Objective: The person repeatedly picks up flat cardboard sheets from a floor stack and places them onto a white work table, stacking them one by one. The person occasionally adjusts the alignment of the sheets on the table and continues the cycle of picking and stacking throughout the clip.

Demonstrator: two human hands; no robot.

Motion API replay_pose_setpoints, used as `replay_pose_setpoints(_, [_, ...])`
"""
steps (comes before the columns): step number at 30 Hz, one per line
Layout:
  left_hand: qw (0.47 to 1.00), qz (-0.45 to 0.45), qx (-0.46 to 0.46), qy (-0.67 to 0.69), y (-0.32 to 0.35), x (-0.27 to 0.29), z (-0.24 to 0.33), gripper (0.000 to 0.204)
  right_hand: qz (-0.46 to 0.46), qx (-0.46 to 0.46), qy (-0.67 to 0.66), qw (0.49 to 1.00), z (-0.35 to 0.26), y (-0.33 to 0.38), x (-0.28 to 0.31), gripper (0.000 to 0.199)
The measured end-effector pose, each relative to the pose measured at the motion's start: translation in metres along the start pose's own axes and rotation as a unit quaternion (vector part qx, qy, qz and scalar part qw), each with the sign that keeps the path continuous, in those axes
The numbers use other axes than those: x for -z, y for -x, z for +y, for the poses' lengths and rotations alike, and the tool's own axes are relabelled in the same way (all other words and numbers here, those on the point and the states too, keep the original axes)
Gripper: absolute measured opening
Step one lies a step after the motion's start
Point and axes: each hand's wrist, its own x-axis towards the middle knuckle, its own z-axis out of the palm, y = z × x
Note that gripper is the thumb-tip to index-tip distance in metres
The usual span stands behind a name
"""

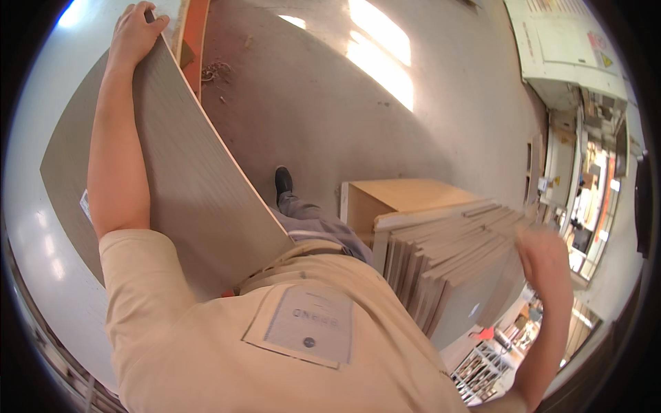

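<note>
The far top corner of a large grey panel is clasped by the left hand, fingers curled over its edge; the panel is held tilted against the body. The right hand, blurred, is raised beside the stack of upright boards right of the panel; its grasp cannot be told. With one corner held, the panel may swing into that stack or slip.

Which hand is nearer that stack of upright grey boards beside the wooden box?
Right. The right hand hovers, blurred, at the stack of boards; the left hand grips the far edge of the large grey panel.
</note>
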Motion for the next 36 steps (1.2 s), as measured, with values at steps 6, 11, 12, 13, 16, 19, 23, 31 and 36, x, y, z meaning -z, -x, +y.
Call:
replay_pose_setpoints(6, [0.976,-0.073,-0.124,0.161,0.112,0.028,0.124,0.027,0.331,0.318,-0.227,0.859,-0.152,-0.076,0.03,0.05])
replay_pose_setpoints(11, [0.861,-0.371,-0.347,0.025,0.184,0.04,0.14,0.029,0.005,0.447,-0.146,0.882,-0.219,-0.101,0.038,0.046])
replay_pose_setpoints(12, [0.867,-0.355,-0.345,0.049,0.187,0.042,0.139,0.031,-0.074,0.396,-0.359,0.842,-0.217,-0.109,0.037,0.048])
replay_pose_setpoints(13, [0.872,-0.331,-0.349,0.093,0.186,0.043,0.137,0.033,-0.175,0.286,-0.54,0.772,-0.214,-0.115,0.037,0.049])
replay_pose_setpoints(16, [0.861,-0.352,-0.365,0.038,0.179,0.045,0.138,0.032,-0.335,0.134,-0.778,0.514,-0.219,-0.123,0.026,0.042])
replay_pose_setpoints(19, [0.856,-0.362,-0.365,0.05,0.178,0.048,0.143,0.032,-0.357,0.238,-0.731,0.53,-0.239,-0.114,0.013,0.056])
replay_pose_setpoints(23, [0.858,-0.356,-0.367,0.045,0.182,0.046,0.145,0.033,-0.389,0.228,-0.645,0.618,-0.25,-0.117,0.01,0.064])
replay_pose_setpoints(31, [0.854,-0.364,-0.37,0.04,0.187,0.04,0.14,0.032,-0.352,0.203,-0.596,0.693,-0.263,-0.119,0.039,0.064])
replay_pose_setpoints(36, [0.851,-0.293,-0.418,0.117,0.188,0.041,0.138,0.037,-0.194,0.376,-0.361,0.831,-0.261,-0.114,0.018,0.057])
